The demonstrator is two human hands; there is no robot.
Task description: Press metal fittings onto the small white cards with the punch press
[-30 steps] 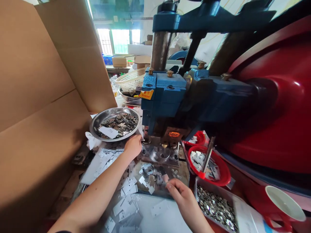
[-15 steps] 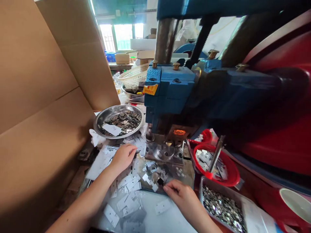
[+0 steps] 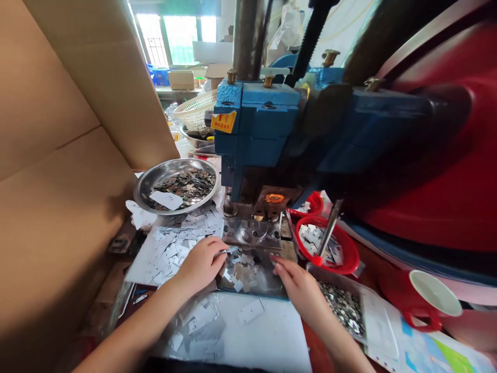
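My left hand [image 3: 202, 265] rests at the left edge of a shiny tray [image 3: 267, 287] in front of the blue press [image 3: 252, 134], its fingers curled around a small flat metal piece [image 3: 221, 254]. Several more small metal plates [image 3: 243, 269] lie on that tray. My right hand [image 3: 297, 282] reaches over the tray's right side, fingers bent and pointing toward the press die [image 3: 252, 234]; whether it holds anything is hidden. A heap of white-grey plates [image 3: 174, 248] lies to the left of my left hand.
A steel bowl [image 3: 145, 184] of dark parts stands at the left of the press. At the right are a red bowl [image 3: 347, 259] of plates, a tray of tiny parts [image 3: 341, 305] and a red mug [image 3: 423, 298]. Cardboard [image 3: 58, 155] walls the left side.
My left hand has drawn back from the press die to the tray's left edge. My right hand has moved forward over the tray. The view has shifted down and closer.
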